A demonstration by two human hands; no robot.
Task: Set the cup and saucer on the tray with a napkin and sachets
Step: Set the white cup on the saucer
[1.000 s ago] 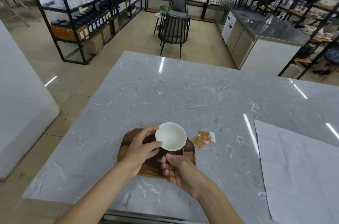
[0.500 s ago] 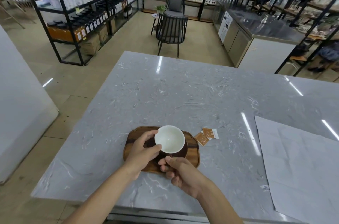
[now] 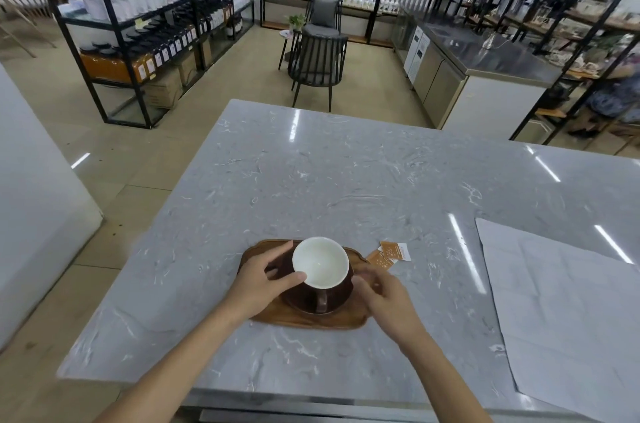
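A cup (image 3: 320, 261), white inside and dark brown outside, stands on a dark brown saucer (image 3: 337, 301) that rests on a wooden tray (image 3: 311, 322) near the table's front edge. The cup's handle points toward me. My left hand (image 3: 263, 279) grips the cup from the left, thumb on its rim. My right hand (image 3: 384, 294) is at the saucer's right edge, fingertips closed on it. Two orange sachets (image 3: 389, 253) lie on the table just right of the tray. A large pale napkin sheet (image 3: 568, 312) lies flat at the right.
The grey marble table (image 3: 346, 180) stretches away from the tray. Beyond it stand a black chair (image 3: 318, 66), black shelving with bottles (image 3: 156, 24) and a steel counter (image 3: 485, 55). A white block (image 3: 34, 197) is on the left.
My right hand moved from in front of the cup to the saucer's right side, uncovering the handle. The left hand stays on the cup. The view tilted slightly.
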